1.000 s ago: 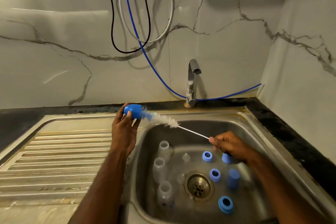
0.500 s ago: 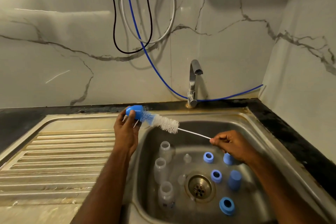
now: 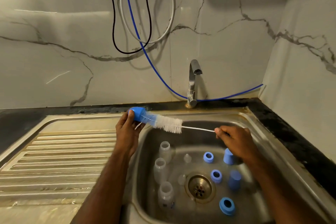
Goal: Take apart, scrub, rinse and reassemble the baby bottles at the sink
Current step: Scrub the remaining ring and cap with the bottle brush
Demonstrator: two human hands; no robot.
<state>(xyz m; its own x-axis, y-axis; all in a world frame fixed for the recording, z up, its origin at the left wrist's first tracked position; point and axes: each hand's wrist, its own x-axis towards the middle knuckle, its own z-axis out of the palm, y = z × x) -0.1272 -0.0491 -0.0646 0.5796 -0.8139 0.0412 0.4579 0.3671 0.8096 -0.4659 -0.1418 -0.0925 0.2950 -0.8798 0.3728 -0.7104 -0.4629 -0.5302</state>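
Two hands over sink (image 3: 258,123), left hand (image 3: 127,129) gripping blue cap (image 3: 137,113), right hand (image 3: 234,140) pinching bottle brush (image 3: 169,123) wire, no readable labels

Your left hand (image 3: 127,129) and right hand (image 3: 234,140) are bare, no gloves, rings or watch; both forearms show unsleeved to the lower frame edge.

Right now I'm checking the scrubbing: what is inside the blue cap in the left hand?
The bottle brush's bristled end is pushed into the blue cap; its tip there is hidden. The right hand holds the wire handle.
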